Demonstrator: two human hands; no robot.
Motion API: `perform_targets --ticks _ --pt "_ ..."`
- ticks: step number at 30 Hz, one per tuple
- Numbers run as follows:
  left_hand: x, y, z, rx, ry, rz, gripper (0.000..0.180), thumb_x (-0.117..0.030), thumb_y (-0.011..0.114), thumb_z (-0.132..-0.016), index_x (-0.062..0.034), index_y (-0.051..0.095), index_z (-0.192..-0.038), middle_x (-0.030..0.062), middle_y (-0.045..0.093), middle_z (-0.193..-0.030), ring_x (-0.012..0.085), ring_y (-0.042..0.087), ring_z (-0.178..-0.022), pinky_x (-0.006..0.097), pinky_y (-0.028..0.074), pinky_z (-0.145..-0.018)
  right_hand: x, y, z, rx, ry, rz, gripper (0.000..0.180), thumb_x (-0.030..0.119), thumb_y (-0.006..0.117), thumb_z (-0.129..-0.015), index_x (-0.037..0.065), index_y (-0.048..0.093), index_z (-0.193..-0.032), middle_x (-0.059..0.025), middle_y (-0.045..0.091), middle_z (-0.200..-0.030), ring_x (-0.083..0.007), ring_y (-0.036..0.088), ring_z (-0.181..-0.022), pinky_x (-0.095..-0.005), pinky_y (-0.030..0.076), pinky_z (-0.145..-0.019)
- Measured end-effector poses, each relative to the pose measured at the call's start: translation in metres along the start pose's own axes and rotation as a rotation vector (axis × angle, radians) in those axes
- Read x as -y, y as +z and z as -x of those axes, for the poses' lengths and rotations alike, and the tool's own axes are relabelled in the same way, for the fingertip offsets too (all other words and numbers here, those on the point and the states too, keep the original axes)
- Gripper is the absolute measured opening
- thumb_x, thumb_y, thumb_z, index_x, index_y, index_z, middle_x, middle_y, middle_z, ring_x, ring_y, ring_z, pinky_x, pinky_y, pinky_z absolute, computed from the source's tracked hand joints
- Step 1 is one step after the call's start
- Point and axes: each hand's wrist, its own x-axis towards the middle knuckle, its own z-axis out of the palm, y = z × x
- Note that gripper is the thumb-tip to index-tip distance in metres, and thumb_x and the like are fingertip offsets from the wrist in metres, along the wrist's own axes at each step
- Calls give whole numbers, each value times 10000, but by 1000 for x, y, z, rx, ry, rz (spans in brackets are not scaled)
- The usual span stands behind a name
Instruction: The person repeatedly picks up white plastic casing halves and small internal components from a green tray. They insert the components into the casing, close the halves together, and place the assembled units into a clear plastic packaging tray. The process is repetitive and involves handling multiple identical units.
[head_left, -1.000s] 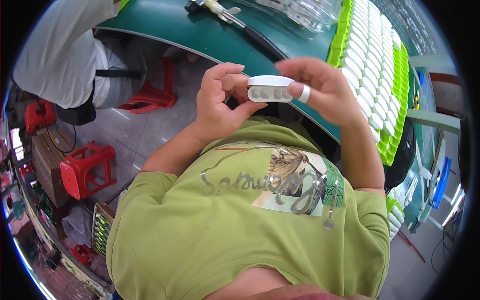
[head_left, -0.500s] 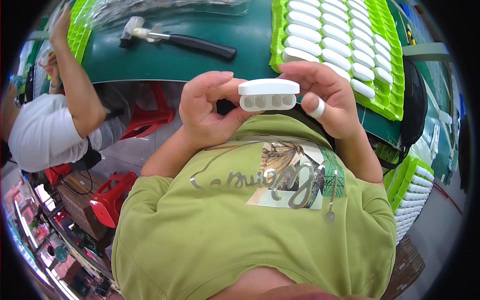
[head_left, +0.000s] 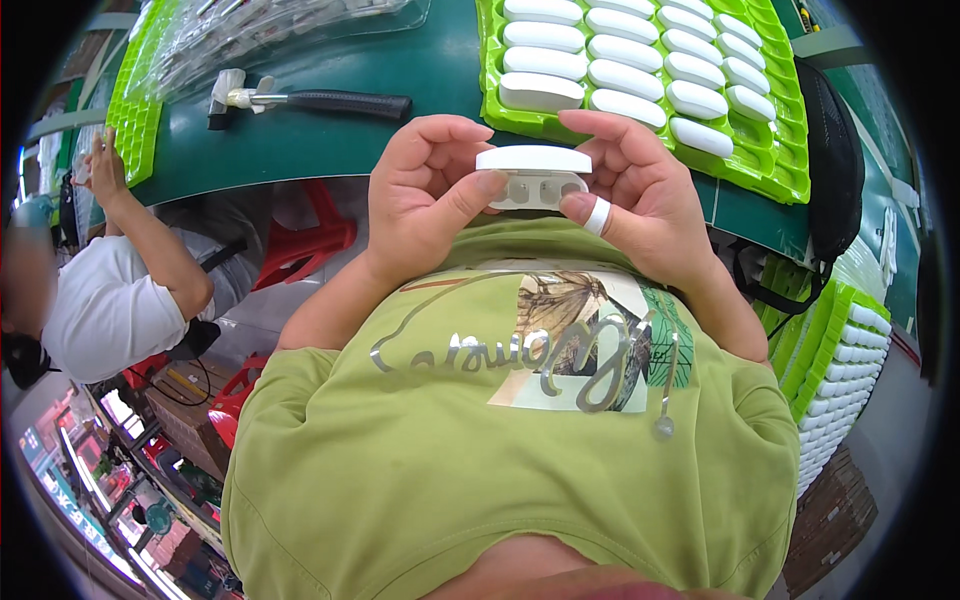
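Between my two hands is a white earbud charging case (head_left: 534,160), its lid raised and its hollow wells facing me. My left hand (head_left: 432,190) grips the left end, with the thumb at the rim below the lid. On the other end, my right hand (head_left: 640,195) closes with its thumb on the lower front edge and the fingers behind. A white band wraps the right thumb. Just beyond my hands, a green tray (head_left: 745,165) carries rows of similar white cases (head_left: 627,80).
A black-handled hammer (head_left: 340,103) lies on the green table (head_left: 300,145) at the left, near clear plastic packaging (head_left: 270,40). A co-worker in a white shirt (head_left: 115,300) sits to the left. At right are a black bag (head_left: 840,160) and more stacked trays (head_left: 825,360).
My right hand has moved in, and its thumb now presses the case's front edge. My left thumb has shifted onto the rim. The co-worker's arm has come lower.
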Motion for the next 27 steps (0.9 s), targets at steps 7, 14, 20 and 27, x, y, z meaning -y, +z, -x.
perform_targets --ticks 7,14,20,27 --pt "3 8 -5 -5 -37 5 369 -18 702 -898 -17 505 -1210 86 670 -1042 110 654 -916 240 557 -743 -1 -8 3 -28 -28 17 559 -28 690 -864 -3 450 -1368 -40 576 -1016 -116 603 -958 -259 512 -851" --pt "7 7 -7 113 -22 -92 571 78 751 -792 0 469 -1282 121 629 -1168 166 631 -1049 308 538 -886 -6 -17 0 -54 7 -3 534 12 702 -880 -8 466 -1359 -40 596 -1027 -117 604 -963 -266 510 -867" --pt "7 7 -8 39 -166 -72 542 79 761 -784 11 523 -1266 117 656 -1118 155 649 -988 283 539 -862 -7 -33 -5 146 -188 135 375 103 691 -918 -7 589 -1262 -65 634 -1128 -133 615 -1016 -289 516 -881" --pt "5 10 -16 62 -238 -2 569 54 782 -776 -11 517 -1275 72 669 -1018 110 649 -894 256 546 -793 -2 -19 -5 -104 188 -28 222 144 611 -968 -2 634 -1133 -46 671 -957 -101 631 -743 -239 534 -649"
